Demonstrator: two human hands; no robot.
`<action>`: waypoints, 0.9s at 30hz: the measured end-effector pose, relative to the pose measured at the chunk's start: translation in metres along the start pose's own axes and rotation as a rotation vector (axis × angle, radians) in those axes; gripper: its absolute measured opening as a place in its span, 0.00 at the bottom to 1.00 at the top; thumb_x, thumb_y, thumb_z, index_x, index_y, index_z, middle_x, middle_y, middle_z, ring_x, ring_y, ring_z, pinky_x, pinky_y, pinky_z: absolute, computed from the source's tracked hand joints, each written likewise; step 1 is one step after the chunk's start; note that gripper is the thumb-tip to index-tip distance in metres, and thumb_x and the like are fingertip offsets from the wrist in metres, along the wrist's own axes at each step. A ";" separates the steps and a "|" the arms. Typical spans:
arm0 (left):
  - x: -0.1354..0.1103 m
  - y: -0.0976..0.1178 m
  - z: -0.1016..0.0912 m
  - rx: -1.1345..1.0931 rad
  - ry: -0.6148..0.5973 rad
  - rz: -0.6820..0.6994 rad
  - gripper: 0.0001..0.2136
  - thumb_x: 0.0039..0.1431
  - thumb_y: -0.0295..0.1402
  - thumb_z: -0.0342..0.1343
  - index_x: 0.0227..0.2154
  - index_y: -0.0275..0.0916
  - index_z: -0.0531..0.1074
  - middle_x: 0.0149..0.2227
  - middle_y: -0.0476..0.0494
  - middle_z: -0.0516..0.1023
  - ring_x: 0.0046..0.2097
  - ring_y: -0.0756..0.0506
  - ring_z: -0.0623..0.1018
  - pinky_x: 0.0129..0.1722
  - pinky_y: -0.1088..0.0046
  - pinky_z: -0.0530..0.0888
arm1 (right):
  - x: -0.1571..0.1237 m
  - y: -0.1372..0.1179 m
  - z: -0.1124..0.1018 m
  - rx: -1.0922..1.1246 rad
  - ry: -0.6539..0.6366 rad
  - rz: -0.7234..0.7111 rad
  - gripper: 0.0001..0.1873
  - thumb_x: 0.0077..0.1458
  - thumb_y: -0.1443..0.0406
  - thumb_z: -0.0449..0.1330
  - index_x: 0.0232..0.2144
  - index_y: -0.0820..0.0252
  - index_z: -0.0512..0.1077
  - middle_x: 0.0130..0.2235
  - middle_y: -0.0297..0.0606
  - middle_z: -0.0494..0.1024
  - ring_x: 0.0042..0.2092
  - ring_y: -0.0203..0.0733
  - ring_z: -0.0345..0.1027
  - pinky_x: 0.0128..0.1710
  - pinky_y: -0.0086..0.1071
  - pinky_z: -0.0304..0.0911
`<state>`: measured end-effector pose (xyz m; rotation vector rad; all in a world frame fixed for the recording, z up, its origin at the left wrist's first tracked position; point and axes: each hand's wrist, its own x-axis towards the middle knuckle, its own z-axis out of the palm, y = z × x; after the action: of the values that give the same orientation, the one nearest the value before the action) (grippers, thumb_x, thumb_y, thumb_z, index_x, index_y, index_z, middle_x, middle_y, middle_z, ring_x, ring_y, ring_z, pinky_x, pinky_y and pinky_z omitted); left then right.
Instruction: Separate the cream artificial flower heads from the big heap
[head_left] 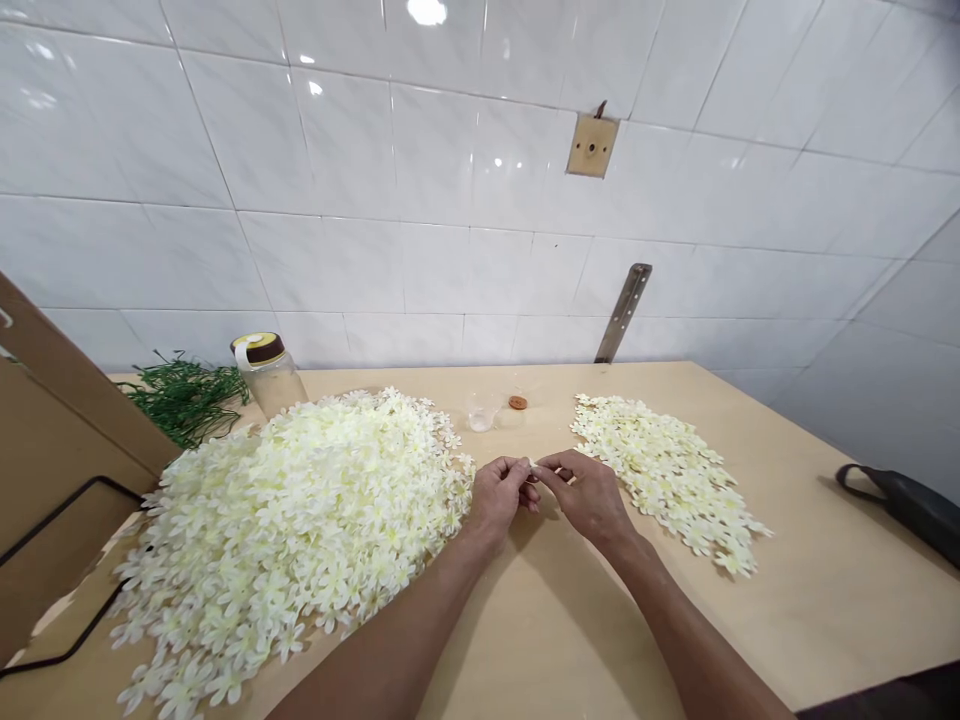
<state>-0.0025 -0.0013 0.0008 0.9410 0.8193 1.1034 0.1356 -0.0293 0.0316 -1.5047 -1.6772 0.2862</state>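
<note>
My left hand point(498, 492) and my right hand point(589, 493) meet above the table between two spreads of flowers. Both are closed, with thumbs and fingertips pinched together. A small white piece point(533, 464) shows between the fingertips; it looks like an artificial flower, mostly hidden by the fingers. To the left of my left hand lies a large heap of white-yellow artificial flowers point(315, 500). A smaller, flatter spread of the same flowers point(667, 465) lies to the right of my right hand.
Beyond my hands stand a small clear cup point(481, 414) and a brown round piece point(517, 402). Green artificial stems point(187, 395) and a clear bottle point(274, 380) sit at the back left. A cardboard box point(67, 480) borders the left; a black strapped object point(904, 505) lies at right.
</note>
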 end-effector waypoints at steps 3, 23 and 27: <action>0.001 0.001 -0.001 -0.035 -0.017 -0.027 0.15 0.53 0.44 0.61 0.26 0.34 0.72 0.19 0.47 0.73 0.18 0.52 0.70 0.22 0.76 0.67 | -0.001 0.002 0.001 0.063 -0.034 0.080 0.12 0.55 0.56 0.60 0.31 0.55 0.80 0.32 0.39 0.82 0.29 0.42 0.73 0.31 0.33 0.69; 0.002 -0.002 -0.002 -0.045 -0.040 -0.016 0.17 0.51 0.45 0.64 0.27 0.34 0.73 0.21 0.48 0.73 0.19 0.53 0.69 0.22 0.77 0.67 | -0.002 0.001 0.005 0.306 -0.097 0.340 0.19 0.53 0.50 0.60 0.31 0.60 0.78 0.22 0.36 0.76 0.20 0.37 0.63 0.18 0.29 0.60; 0.000 0.000 0.000 -0.015 -0.008 -0.009 0.16 0.52 0.45 0.63 0.26 0.34 0.72 0.19 0.49 0.72 0.19 0.53 0.69 0.22 0.77 0.66 | -0.003 0.005 0.008 0.160 -0.014 0.217 0.17 0.54 0.51 0.60 0.31 0.57 0.80 0.32 0.40 0.81 0.29 0.42 0.72 0.26 0.31 0.66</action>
<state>-0.0027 -0.0009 0.0011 0.9281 0.8068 1.0960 0.1338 -0.0277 0.0220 -1.5661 -1.4656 0.5354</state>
